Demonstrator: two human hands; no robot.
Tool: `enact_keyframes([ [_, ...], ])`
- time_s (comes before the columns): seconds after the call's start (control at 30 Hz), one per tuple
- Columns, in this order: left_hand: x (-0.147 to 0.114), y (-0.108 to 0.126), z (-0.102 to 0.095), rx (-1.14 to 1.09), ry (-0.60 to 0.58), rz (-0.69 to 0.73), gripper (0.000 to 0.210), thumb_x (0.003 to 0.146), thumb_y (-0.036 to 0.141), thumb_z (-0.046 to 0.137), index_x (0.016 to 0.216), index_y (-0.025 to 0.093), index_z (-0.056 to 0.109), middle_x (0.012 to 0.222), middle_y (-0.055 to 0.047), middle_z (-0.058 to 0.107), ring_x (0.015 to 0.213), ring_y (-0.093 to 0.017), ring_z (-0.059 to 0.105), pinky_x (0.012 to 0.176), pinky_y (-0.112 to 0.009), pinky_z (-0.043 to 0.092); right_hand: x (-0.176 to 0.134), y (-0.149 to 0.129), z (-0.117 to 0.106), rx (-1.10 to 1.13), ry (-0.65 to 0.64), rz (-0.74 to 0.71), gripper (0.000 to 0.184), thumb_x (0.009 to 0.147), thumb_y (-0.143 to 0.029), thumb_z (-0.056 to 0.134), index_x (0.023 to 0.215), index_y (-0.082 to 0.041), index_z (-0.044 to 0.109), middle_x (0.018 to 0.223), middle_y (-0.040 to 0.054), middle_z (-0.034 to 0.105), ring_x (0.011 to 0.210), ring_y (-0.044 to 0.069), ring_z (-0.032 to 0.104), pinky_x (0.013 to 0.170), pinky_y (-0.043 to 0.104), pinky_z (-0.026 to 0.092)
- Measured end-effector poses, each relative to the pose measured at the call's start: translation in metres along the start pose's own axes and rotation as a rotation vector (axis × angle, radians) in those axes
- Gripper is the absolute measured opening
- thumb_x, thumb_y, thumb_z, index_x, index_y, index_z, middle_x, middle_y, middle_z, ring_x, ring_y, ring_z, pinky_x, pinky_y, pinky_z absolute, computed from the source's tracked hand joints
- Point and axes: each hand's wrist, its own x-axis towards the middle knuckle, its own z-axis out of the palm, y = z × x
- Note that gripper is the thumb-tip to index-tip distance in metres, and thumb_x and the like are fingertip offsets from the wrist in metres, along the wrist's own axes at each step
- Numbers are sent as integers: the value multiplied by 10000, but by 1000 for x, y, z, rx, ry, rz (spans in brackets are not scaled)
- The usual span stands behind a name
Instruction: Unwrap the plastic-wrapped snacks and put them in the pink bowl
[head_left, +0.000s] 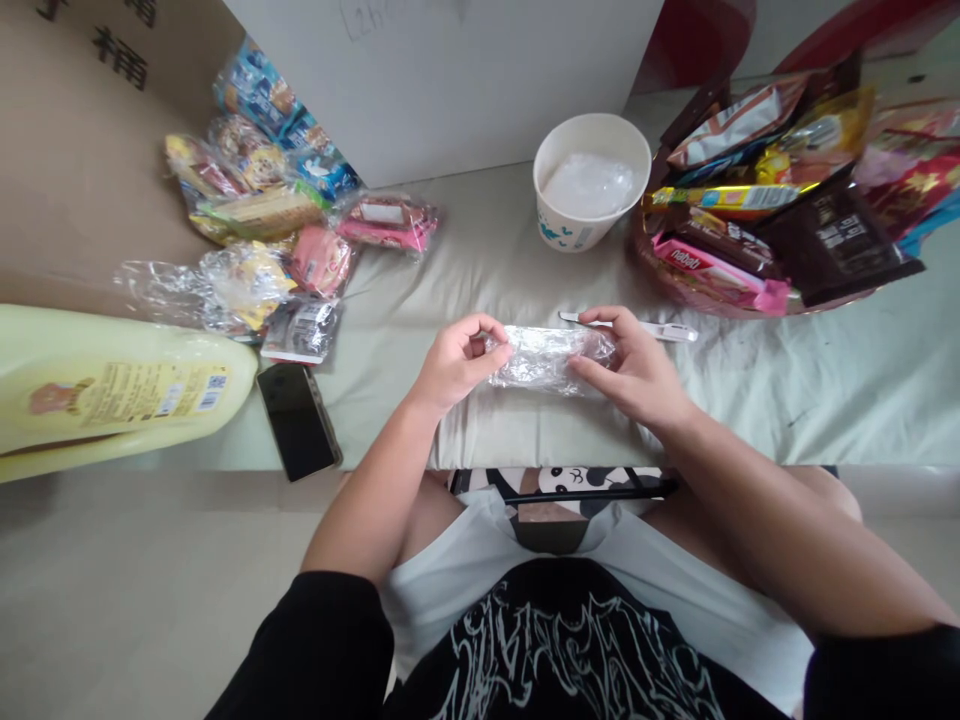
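A crinkled clear plastic wrapper point(541, 358) is stretched between my two hands, low over the cloth. My left hand point(463, 362) pinches its left end between thumb and fingers. At the other end, my right hand point(628, 365) grips it with the thumb in front and the fingers behind. Whether anything lies inside the wrapper I cannot tell. Just behind my right hand lies a slim white utility knife point(671, 331), partly hidden by the fingers. Beyond it stands a white paper tub point(574, 236) with crumpled clear plastic point(589, 185) inside.
At the right, a pink basket point(660, 270) is heaped with packaged snacks. Several wrapped snacks point(259, 215) lie at the left by a cardboard box point(82, 200). A phone point(298, 420) and a large yellow bottle point(127, 390) rest nearer. A white box point(450, 90) stands behind.
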Motion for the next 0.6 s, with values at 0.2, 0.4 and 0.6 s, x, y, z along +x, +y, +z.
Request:
enact_keyframes([
  [0.2,-1,-3,1,61,10,-78,276,686,218,738,947,197,652,640,46,600,546,-78,530,543,-209,397,0,-3,2,16,50,22,442,753,-327,762,1147,-235,585,748,-38,604,542,110,467,534,289,384],
  [0.4,-2,-8,5,57,-25,90,243,690,176,684,930,201,654,727,24,607,602,-83,537,565,-214,437,-1,-1,2,150,-153,47,291,755,-397,805,778,-213,580,656,-36,557,569,105,458,552,271,364],
  [0.6,2,-18,7,155,31,198,166,772,139,633,926,198,648,706,24,577,598,-83,528,555,-202,443,-2,0,7,232,-58,96,315,760,-419,805,740,-211,569,689,-15,613,593,110,482,576,273,367],
])
